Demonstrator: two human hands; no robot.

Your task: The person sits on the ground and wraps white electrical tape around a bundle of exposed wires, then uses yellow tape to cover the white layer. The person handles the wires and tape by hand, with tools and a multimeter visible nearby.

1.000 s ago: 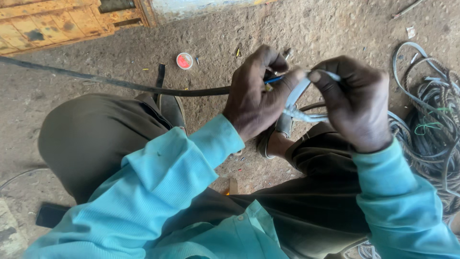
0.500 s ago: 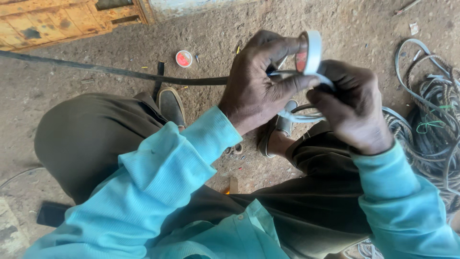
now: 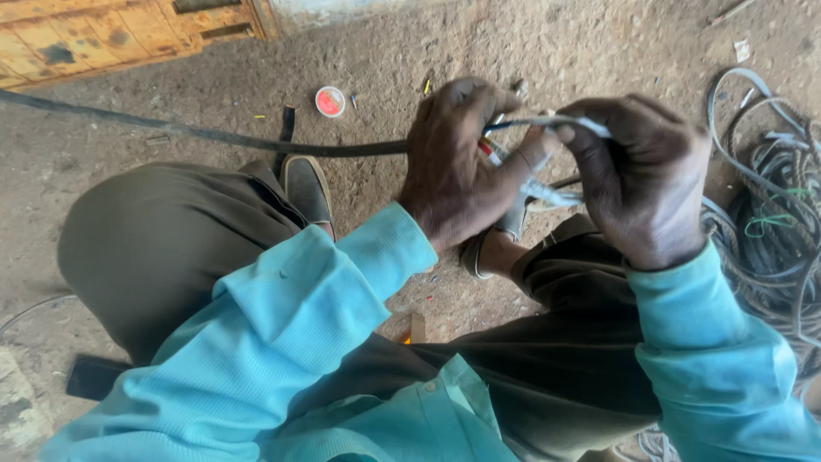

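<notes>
Gripping black cable (image 3: pixel 256 141) end — left hand (image 3: pixel 457 171); right hand (image 3: pixel 641 180) fingers pinch white tape (image 3: pixel 581 125) — bare ground beyond.

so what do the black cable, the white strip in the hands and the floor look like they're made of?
Black cable: looks rubber or plastic sheathed, matte and dusty, sagging in a smooth curve.
White strip: thin, flexible and slightly glossy, probably plastic tape; the left hand and right hand pinch it, so little shows.
Floor: rough grey concrete or packed earth, gritty and speckled; I cannot tell which.
</notes>
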